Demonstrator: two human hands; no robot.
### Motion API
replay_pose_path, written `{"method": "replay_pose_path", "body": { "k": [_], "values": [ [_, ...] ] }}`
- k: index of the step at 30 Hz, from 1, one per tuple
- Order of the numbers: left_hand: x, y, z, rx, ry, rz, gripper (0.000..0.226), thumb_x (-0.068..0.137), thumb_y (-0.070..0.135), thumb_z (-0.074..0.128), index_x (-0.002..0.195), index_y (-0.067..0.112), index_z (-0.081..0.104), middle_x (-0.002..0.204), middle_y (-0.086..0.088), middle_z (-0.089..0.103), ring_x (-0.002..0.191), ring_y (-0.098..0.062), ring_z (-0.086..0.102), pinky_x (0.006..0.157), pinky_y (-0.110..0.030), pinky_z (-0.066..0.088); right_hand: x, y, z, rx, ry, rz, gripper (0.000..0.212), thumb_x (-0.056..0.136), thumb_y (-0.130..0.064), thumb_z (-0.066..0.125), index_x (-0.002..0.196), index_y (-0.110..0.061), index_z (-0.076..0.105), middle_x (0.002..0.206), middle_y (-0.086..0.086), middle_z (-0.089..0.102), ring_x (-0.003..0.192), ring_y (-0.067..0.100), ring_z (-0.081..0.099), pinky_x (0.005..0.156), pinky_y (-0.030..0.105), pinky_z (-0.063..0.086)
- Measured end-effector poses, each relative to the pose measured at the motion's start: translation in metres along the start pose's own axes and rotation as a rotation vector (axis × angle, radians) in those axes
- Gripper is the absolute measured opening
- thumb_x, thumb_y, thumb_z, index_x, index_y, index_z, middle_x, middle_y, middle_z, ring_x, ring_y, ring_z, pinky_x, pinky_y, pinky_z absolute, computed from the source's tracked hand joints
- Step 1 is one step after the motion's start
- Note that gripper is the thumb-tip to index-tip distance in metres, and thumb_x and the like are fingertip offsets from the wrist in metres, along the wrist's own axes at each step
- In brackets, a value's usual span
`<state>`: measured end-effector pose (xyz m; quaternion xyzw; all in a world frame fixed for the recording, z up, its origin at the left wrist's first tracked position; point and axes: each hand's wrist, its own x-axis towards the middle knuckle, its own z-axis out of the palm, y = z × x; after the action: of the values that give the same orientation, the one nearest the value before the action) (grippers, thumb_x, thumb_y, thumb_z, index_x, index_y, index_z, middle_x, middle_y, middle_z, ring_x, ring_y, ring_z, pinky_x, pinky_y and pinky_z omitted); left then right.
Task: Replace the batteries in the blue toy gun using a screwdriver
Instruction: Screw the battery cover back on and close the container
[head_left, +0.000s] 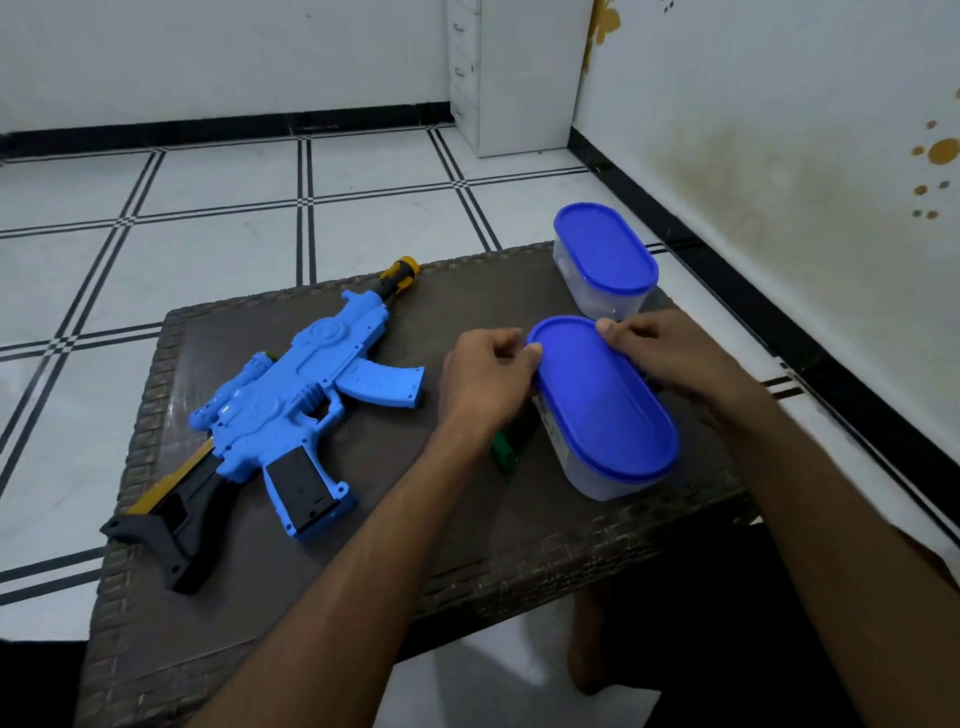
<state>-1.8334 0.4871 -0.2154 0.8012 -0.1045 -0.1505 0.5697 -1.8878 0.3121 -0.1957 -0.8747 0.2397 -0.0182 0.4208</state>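
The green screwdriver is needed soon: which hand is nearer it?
Left. The left hand hovers just above the green screwdriver; the right hand is farther, across the near container's lid.

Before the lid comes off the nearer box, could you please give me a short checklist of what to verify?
1. Left hand grips the lid's far left edge: ok.
2. Right hand pinches the lid's far right edge: ok.
3. Nearer box stands upright on the table: ok.
4. Batteries inside that box: cannot tell.
5. Toy gun lies apart from the box: ok.
6. Green tool beside the box is a screwdriver: cannot tell, partly hidden.
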Motion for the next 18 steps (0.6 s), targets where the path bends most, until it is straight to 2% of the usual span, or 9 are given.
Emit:
{"method": "replay_pose_path", "body": {
  "k": [1, 2, 4, 5, 8, 12, 14, 18],
  "values": [
    [-0.006, -0.001, -0.001, 0.0, 0.021, 0.008, 0.018, 0.09, 0.034, 0.065, 0.105, 0.026, 0.068, 0.09, 0.004, 0.071, 0.081, -0.015, 0.071, 0.081, -0.044, 0.058, -0.006, 0.003, -0.001, 0.019, 0.003, 0.013, 0.036, 0.096, -0.046, 0.052, 0.1, -0.014, 0.068, 0.092, 0.007, 0.066, 0.078, 0.018, 0.062, 0.059, 0.026, 0.047],
    [-0.012, -0.004, -0.001, -0.006, 0.031, 0.001, 0.032, 0.088, 0.038, 0.066, 0.115, 0.021, 0.065, 0.09, 0.002, 0.07, 0.081, -0.017, 0.072, 0.082, -0.044, 0.058, -0.014, 0.007, -0.004, 0.044, -0.005, 0.042, 0.035, 0.096, -0.047, 0.052, 0.103, -0.017, 0.067, 0.094, 0.004, 0.066, 0.081, 0.017, 0.062, 0.061, 0.027, 0.048],
    [-0.03, -0.01, 0.0, -0.085, -0.026, -0.077, 0.059, 0.085, 0.04, 0.07, 0.136, 0.014, 0.051, 0.084, 0.001, 0.07, 0.073, -0.016, 0.072, 0.079, -0.042, 0.059, -0.032, 0.017, -0.01, 0.124, -0.058, 0.103, 0.031, 0.093, -0.047, 0.056, 0.107, -0.021, 0.067, 0.097, 0.0, 0.067, 0.084, 0.018, 0.062, 0.066, 0.032, 0.051],
    [-0.041, -0.012, 0.002, -0.157, -0.084, -0.132, 0.064, 0.084, 0.037, 0.072, 0.139, 0.015, 0.047, 0.08, 0.0, 0.07, 0.068, -0.015, 0.071, 0.075, -0.04, 0.06, -0.044, 0.022, -0.014, 0.17, -0.099, 0.125, 0.03, 0.091, -0.046, 0.059, 0.108, -0.023, 0.067, 0.097, -0.001, 0.069, 0.082, 0.018, 0.063, 0.067, 0.034, 0.052],
    [-0.063, -0.015, 0.01, -0.364, -0.211, -0.25, 0.064, 0.08, 0.028, 0.078, 0.134, 0.011, 0.048, 0.079, -0.011, 0.067, 0.062, -0.014, 0.065, 0.064, -0.031, 0.059, -0.071, 0.03, -0.024, 0.316, -0.208, 0.15, 0.029, 0.085, -0.036, 0.069, 0.111, -0.022, 0.067, 0.091, 0.002, 0.073, 0.072, 0.018, 0.062, 0.064, 0.035, 0.052],
    [-0.069, -0.011, 0.012, -0.451, -0.229, -0.298, 0.069, 0.077, 0.02, 0.08, 0.135, 0.011, 0.044, 0.086, -0.017, 0.069, 0.065, -0.015, 0.068, 0.065, -0.027, 0.059, -0.082, 0.032, -0.029, 0.447, -0.296, 0.162, 0.046, 0.074, -0.025, 0.075, 0.117, -0.016, 0.064, 0.096, 0.013, 0.074, 0.071, 0.021, 0.066, 0.064, 0.033, 0.057],
    [-0.071, -0.008, 0.011, -0.479, -0.239, -0.316, 0.07, 0.077, 0.017, 0.08, 0.136, 0.009, 0.043, 0.088, -0.017, 0.07, 0.064, -0.015, 0.069, 0.063, -0.026, 0.058, -0.082, 0.032, -0.029, 0.474, -0.296, 0.175, 0.047, 0.075, -0.02, 0.075, 0.119, -0.012, 0.061, 0.098, 0.013, 0.074, 0.072, 0.022, 0.071, 0.061, 0.029, 0.058],
    [-0.071, -0.004, 0.01, -0.514, -0.227, -0.328, 0.068, 0.079, 0.009, 0.077, 0.136, 0.006, 0.042, 0.086, -0.018, 0.069, 0.06, -0.016, 0.068, 0.062, -0.027, 0.06, -0.08, 0.03, -0.03, 0.481, -0.309, 0.193, 0.048, 0.073, -0.019, 0.075, 0.118, -0.009, 0.059, 0.098, 0.017, 0.074, 0.077, 0.025, 0.072, 0.062, 0.031, 0.059]
  ]
}}
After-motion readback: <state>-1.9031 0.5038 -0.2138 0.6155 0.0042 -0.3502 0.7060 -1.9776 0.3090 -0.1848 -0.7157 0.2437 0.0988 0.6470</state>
